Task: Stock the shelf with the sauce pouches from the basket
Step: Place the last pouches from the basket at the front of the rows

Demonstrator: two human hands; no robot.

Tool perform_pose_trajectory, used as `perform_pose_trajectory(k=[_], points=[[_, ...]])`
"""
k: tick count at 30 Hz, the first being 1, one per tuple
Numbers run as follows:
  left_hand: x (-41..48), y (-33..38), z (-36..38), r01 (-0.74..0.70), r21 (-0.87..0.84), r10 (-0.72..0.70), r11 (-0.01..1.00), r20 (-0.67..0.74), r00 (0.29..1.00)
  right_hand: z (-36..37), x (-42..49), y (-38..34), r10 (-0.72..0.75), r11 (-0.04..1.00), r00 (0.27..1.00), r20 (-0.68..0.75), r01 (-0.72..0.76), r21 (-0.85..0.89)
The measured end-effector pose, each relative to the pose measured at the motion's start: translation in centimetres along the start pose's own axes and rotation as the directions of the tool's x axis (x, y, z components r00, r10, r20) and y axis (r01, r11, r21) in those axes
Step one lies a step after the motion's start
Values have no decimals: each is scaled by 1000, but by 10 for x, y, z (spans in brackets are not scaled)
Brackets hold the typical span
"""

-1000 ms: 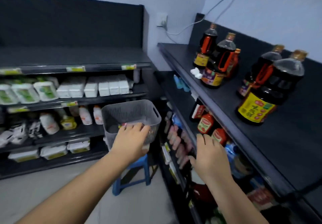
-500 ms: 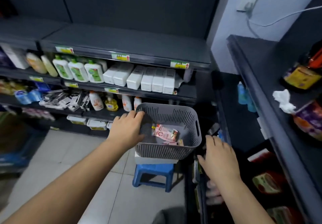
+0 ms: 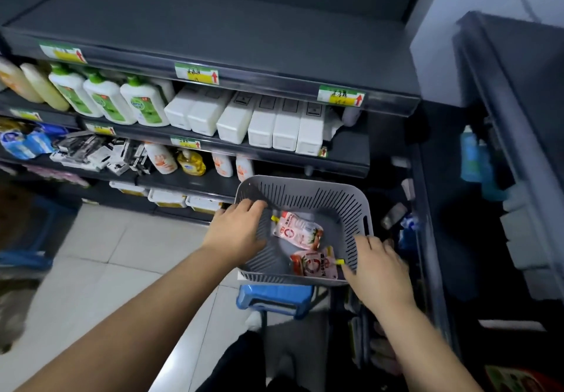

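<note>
A grey slotted basket (image 3: 323, 197) sits on a blue stool (image 3: 274, 298) in front of the shelves. Two pink-and-red sauce pouches lie inside it: one (image 3: 297, 229) near the middle, the other (image 3: 314, 265) against the near wall. My left hand (image 3: 239, 233) rests on the basket's left rim with its fingers curled over the edge. My right hand (image 3: 377, 266) reaches over the right near corner; its fingertips touch the yellow cap of the nearer pouch, without a clear hold on it.
Dark shelves (image 3: 213, 83) behind the basket carry white bottles, white boxes and small packs. A second dark shelf unit (image 3: 503, 116) runs along the right, close to my right arm. Pale tiled floor (image 3: 100, 257) spreads to the left.
The view has turned left and down onto the basket. My right hand left the right-hand shelf and came over the basket's near corner. My left hand stayed on the rim.
</note>
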State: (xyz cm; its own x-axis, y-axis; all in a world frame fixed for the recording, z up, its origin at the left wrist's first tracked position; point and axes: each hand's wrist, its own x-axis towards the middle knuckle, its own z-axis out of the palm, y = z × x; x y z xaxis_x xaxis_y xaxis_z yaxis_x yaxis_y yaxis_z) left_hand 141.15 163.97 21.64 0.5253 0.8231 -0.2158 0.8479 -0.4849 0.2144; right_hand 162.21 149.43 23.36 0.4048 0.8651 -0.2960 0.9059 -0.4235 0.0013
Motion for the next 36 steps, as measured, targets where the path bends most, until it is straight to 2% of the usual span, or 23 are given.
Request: perform_pose_trajectory(k=[4,7,12,19,22,24,27,29,32,33,36], points=[[38,-13,15,-20,6,19,1000,85,996,18,36,-6,40,999,998,56,-40,-6],[58,-19,29,-31,-6,32,999,143,989,39,69,-7,58,995,983,175,-70,63],[68,-18,61,-59,-4,58,998,256,965,90,120,-5,23,968,895,445,-131,213],[70,-31,100,-38,-44,51,998,335,941,170,177,-1,42,938,794,607,-241,250],[68,-33,113,-44,-52,59,998,339,939,197,196,6,44,964,814,579,-188,190],[69,-32,118,-44,-53,59,998,338,939,209,202,9,88,971,800,593,-202,130],[73,-31,124,-17,-67,40,998,353,935,221,203,19,38,995,837,546,-80,54],[75,-28,125,-9,-77,37,997,370,928,227,205,25,-62,998,841,538,56,27],[80,-25,124,-8,-108,49,994,382,923,220,209,27,-183,982,848,496,179,56],[82,-24,124,-4,-123,52,992,384,922,213,208,28,-246,969,828,504,230,95],[86,-18,122,20,-172,54,985,415,908,180,205,16,-383,918,778,498,258,303]])
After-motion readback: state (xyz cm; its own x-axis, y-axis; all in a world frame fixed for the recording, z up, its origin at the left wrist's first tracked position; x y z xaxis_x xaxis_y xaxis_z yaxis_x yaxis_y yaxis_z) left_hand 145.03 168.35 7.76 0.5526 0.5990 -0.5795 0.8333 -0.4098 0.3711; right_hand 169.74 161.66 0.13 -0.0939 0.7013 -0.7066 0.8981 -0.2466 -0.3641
